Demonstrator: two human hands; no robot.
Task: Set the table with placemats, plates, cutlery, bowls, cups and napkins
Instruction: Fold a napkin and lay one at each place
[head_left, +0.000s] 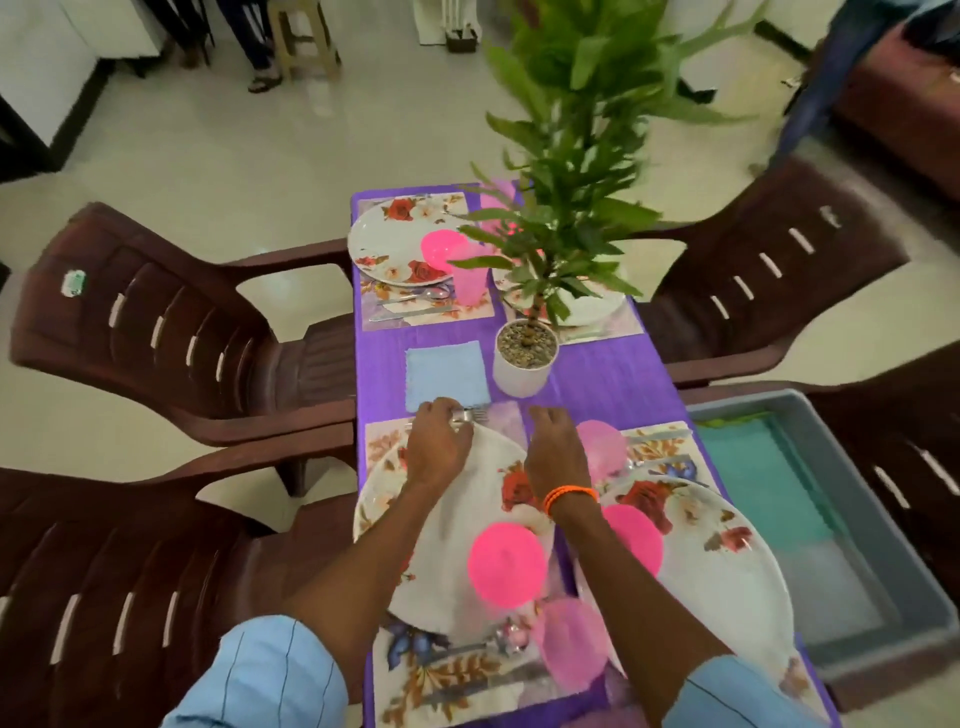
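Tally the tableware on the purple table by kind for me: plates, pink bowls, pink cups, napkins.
Plates: 4
Pink bowls: 3 visible
Pink cups: 4
Blue napkin: 1
Total: 12; the plant may hide more.

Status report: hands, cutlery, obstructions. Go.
Left hand grips fork at near plate's far edge. Right hand open, empty. Potted plant close ahead.

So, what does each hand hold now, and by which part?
The left hand grips a fork by its handle, tines pointing out. The right hand holds nothing.
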